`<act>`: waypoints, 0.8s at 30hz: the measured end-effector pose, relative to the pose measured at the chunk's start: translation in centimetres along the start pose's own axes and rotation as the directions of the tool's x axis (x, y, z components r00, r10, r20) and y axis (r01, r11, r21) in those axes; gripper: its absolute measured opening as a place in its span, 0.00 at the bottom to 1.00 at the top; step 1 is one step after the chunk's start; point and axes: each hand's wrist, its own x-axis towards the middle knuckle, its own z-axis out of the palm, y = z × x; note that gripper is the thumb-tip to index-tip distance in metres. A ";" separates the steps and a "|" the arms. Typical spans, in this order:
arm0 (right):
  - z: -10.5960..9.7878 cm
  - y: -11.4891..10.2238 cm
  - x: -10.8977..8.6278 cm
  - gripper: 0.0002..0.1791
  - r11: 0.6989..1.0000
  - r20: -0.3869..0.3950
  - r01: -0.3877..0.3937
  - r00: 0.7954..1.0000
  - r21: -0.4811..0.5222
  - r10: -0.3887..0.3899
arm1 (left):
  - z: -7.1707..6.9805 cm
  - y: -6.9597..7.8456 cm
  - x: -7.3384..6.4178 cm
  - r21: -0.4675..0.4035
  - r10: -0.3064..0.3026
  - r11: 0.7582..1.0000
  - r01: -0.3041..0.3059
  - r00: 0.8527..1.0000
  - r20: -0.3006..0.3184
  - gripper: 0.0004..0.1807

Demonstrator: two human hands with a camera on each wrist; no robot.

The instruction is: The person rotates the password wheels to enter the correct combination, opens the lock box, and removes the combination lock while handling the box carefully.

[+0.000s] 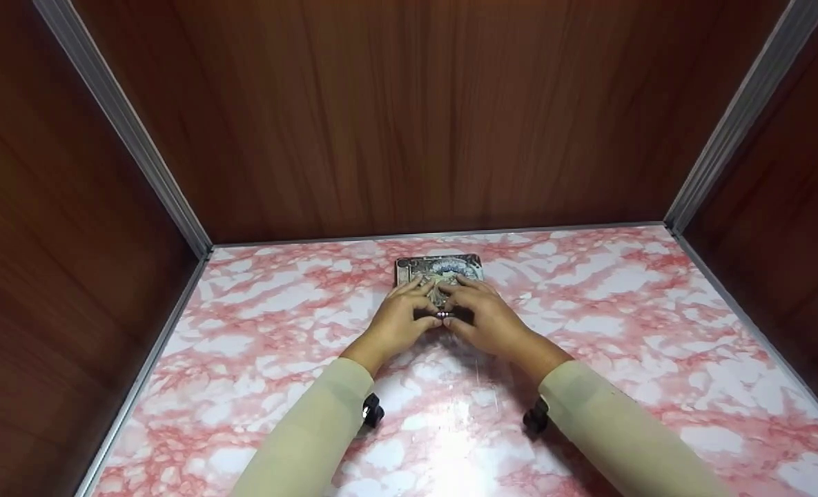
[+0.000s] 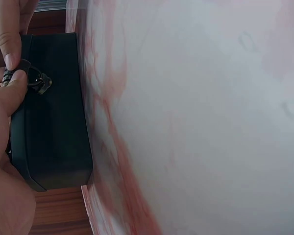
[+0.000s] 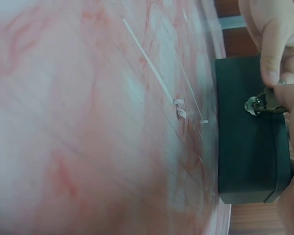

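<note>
A small dark box [image 2: 59, 122] with a patterned lid [image 1: 443, 266] sits on the table. On its near side, a metal combination padlock [image 3: 272, 102] hangs through a hasp [image 2: 45, 84]. My left hand [image 1: 402, 314] pinches one end of the padlock between thumb and fingers. From the other side, my right hand [image 1: 481, 316] pinches it too, so the two thumb tips almost meet. The fingers of both hands spread over the lid. Small number dials [image 2: 8, 76] show between the thumbs in the left wrist view; their digits are too small to read.
The table [image 1: 277, 331] has a red and white marbled top. Brown wood-grain panels [image 1: 436, 124] with grey metal edging stand at the back and both sides. A bright glare lies on the tabletop between the forearms.
</note>
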 end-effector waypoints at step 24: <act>0.0 0.0 -0.1 0.10 1.000 0.006 -0.022 1.000 -0.008 0.022 | 0.0 -0.1 0.0 -0.004 0.008 1.000 -0.008 1.000 -0.008 0.07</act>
